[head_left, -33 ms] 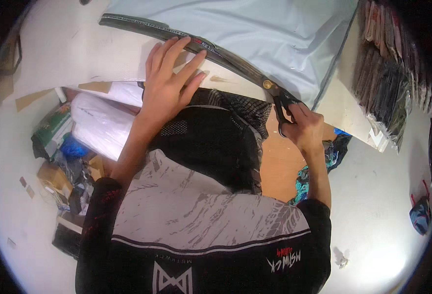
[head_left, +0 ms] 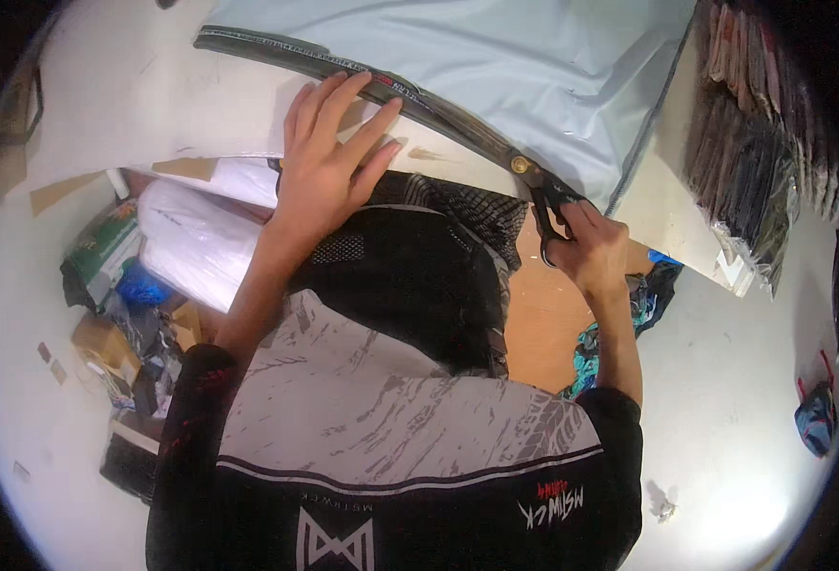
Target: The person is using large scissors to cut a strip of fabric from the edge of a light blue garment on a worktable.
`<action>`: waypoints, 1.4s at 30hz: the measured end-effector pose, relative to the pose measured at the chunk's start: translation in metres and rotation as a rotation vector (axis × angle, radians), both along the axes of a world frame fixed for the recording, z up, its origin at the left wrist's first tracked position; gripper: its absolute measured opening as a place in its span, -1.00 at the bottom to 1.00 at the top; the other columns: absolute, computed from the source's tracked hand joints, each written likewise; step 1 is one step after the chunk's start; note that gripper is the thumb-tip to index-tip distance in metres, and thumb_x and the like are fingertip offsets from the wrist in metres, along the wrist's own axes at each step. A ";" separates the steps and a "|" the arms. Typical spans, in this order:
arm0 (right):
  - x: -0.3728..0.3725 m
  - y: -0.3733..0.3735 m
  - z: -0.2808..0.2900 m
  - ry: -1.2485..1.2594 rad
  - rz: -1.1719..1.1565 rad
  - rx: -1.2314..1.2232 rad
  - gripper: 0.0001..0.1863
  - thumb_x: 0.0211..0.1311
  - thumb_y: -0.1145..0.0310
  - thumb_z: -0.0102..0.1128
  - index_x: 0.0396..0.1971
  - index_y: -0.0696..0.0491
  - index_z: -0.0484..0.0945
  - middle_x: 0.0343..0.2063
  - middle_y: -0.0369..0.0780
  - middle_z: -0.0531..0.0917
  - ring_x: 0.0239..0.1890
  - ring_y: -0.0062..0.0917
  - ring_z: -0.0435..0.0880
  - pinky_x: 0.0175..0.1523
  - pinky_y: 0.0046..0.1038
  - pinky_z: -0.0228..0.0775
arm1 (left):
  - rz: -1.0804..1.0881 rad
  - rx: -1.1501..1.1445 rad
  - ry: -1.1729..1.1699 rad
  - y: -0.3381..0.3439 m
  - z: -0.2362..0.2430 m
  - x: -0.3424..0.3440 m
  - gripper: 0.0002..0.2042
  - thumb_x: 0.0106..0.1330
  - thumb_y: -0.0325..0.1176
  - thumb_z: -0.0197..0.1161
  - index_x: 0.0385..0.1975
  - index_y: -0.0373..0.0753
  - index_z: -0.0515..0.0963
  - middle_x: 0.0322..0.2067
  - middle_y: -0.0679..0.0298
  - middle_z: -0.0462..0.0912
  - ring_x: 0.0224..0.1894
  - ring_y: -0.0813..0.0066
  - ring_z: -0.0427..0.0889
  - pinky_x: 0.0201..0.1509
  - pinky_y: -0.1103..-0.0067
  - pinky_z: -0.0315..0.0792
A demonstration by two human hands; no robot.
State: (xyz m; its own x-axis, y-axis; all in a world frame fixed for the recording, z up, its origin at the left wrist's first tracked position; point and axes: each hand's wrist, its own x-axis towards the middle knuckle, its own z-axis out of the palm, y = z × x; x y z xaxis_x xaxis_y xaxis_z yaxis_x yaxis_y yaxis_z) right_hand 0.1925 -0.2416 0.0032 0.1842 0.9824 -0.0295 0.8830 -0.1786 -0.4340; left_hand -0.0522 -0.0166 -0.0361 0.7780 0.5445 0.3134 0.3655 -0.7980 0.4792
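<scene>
Scissors [head_left: 520,165] with black looped handles and a brass-coloured round pivot sit in the right hand [head_left: 593,246], its fingers curled around the grips. The blades lie along a narrow dark band [head_left: 258,44] edging smooth, softly rippled pale-blue cloth [head_left: 553,86] on the scuffed, whitish worktop [head_left: 172,109]. The left hand [head_left: 324,176] holds its fingers spread wide, tips resting on the band.

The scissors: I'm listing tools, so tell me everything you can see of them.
The scissors look metal, with black handles and a round brass-coloured pivot. The right hand grips the handles. They slant at the pale blue fabric's lower edge, blades pointing upper left along its dark band; where the tips end cannot be told.
</scene>
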 end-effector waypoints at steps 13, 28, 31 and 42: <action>-0.010 0.008 0.001 -0.109 -0.057 0.037 -0.65 -0.38 0.49 0.29 -0.39 0.08 0.55 -0.54 -0.24 0.48 -0.62 -0.35 0.54 -0.54 -0.36 0.40 | -0.016 -0.005 0.026 -0.001 -0.004 0.000 -0.61 0.20 -0.32 0.33 0.08 -0.08 0.61 0.20 0.14 0.40 0.27 0.05 0.30 0.34 0.17 0.14; -0.003 0.005 -0.002 -0.059 0.000 0.006 -0.68 -0.32 0.52 0.27 -0.39 0.10 0.53 -0.55 -0.22 0.48 -0.63 -0.31 0.53 -0.56 -0.33 0.36 | -0.014 0.047 0.002 0.000 -0.003 0.002 -0.64 0.21 -0.27 0.33 0.03 -0.10 0.61 0.15 0.13 0.42 0.23 0.09 0.35 0.35 0.14 0.15; -0.006 0.011 0.004 -0.067 0.000 0.010 -0.67 -0.33 0.51 0.28 -0.38 0.10 0.53 -0.54 -0.22 0.48 -0.63 -0.31 0.53 -0.56 -0.34 0.37 | -0.010 0.043 0.004 -0.001 -0.005 0.001 -0.64 0.21 -0.27 0.32 0.03 -0.11 0.61 0.15 0.12 0.42 0.23 0.09 0.35 0.35 0.14 0.15; -0.005 0.009 -0.002 -0.054 0.004 0.016 -0.67 -0.34 0.51 0.27 -0.39 0.10 0.53 -0.57 -0.22 0.47 -0.65 -0.33 0.51 -0.57 -0.34 0.37 | -0.011 0.010 0.018 -0.002 -0.004 0.000 -0.60 0.22 -0.29 0.32 0.09 -0.06 0.60 0.20 0.15 0.39 0.27 0.10 0.30 0.37 0.15 0.12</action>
